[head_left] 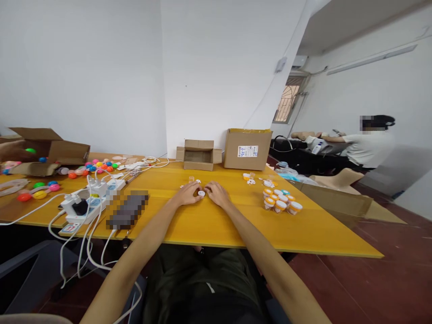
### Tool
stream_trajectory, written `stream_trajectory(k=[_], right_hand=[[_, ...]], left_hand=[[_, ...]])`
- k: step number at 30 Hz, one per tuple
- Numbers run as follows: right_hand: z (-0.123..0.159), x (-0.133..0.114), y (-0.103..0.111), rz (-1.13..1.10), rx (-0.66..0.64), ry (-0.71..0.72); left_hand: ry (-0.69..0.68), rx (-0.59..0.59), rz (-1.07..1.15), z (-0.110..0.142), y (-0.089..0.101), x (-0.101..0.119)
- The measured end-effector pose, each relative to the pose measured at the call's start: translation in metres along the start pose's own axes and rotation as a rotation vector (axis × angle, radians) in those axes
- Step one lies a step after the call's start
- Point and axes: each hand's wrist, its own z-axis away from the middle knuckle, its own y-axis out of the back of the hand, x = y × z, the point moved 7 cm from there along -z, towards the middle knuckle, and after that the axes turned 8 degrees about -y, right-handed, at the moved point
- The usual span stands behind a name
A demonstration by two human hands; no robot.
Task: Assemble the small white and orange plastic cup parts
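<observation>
In the middle of the yellow table (249, 225), a small white round cap-like piece (201, 193) sits between my two hands. My left hand (188, 194) has thumb and fingers closed around its near side. My right hand (217, 194) is just across from it, fingers curled in together; whatever its fingertips hold, if anything, is too small to make out. Right behind my hands lie a small clear cup (191, 179) and a white piece with dark spots (198, 181). Off to the right stands a cluster of small jars (280, 206) with white, orange and blue lids.
Small parts (250, 182) lie behind the jars. An open carton (199, 165) and a taller box (248, 150) stand against the wall. Leftward are a power strip (97, 202) with cables, a blurred dark device (130, 209) and colourful balls (97, 166). Another person's hand (11, 150) reaches at far left; a person (366, 144) sits far right.
</observation>
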Motion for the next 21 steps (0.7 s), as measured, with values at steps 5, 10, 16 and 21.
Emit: stream_trajectory(k=[5, 10, 16, 21], right_hand=[[0.0044, -0.0016, 0.0021, -0.007, 0.001, 0.048], [0.005, 0.0017, 0.0048, 0.006, 0.025, 0.001], [0.0071, -0.0028, 0.0066, 0.022, 0.021, 0.037], [0.0071, -0.0036, 0.0057, 0.006, 0.008, 0.059]], left_hand=[[-0.014, 0.007, 0.015, 0.0007, 0.0005, 0.0002], [-0.036, 0.006, 0.007, -0.0001, 0.0014, 0.0018], [-0.031, -0.016, -0.011, -0.0001, 0.0035, 0.0067], [-0.021, -0.008, 0.004, 0.0002, 0.0023, 0.0033]])
